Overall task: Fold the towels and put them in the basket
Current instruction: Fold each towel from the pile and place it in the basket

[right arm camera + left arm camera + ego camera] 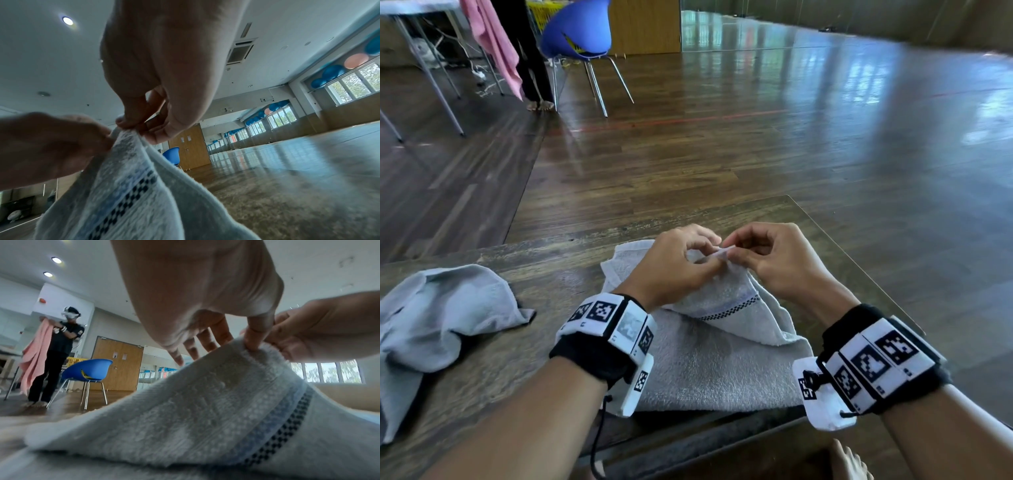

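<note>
From my feed, left hand (674, 263) and right hand (774, 260) both pinch one lifted corner of the grey towel (722, 359); the rest lies on the table (517, 370) under my wrists.

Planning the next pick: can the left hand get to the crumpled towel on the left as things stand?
Probably yes, once freed. The left hand and right hand both pinch the striped towel. The crumpled towel lies apart on the table, on the left hand's side, with nothing between.
</note>
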Action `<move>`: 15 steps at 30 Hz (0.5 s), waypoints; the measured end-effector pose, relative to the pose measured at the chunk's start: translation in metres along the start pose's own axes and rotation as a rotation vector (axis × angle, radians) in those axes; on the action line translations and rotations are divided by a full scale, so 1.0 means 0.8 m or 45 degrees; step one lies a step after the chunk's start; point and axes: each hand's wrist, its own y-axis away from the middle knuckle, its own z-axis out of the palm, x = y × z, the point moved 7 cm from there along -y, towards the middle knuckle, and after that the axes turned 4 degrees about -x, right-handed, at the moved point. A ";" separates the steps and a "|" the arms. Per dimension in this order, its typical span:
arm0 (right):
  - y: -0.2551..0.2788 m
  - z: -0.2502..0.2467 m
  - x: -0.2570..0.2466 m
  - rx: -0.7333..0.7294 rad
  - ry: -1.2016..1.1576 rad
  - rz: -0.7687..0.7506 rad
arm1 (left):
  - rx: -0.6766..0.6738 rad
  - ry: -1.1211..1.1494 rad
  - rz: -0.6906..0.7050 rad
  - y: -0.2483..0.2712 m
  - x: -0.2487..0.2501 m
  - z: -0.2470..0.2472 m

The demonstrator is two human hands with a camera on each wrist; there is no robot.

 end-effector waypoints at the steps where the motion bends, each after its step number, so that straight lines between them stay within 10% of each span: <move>1: 0.001 0.001 -0.001 -0.037 0.016 -0.009 | -0.054 -0.028 0.035 0.002 0.002 0.003; 15: 0.015 -0.123 0.079 0.376 0.219 0.220 | -0.007 -0.238 -0.336 0.058 -0.098 -0.078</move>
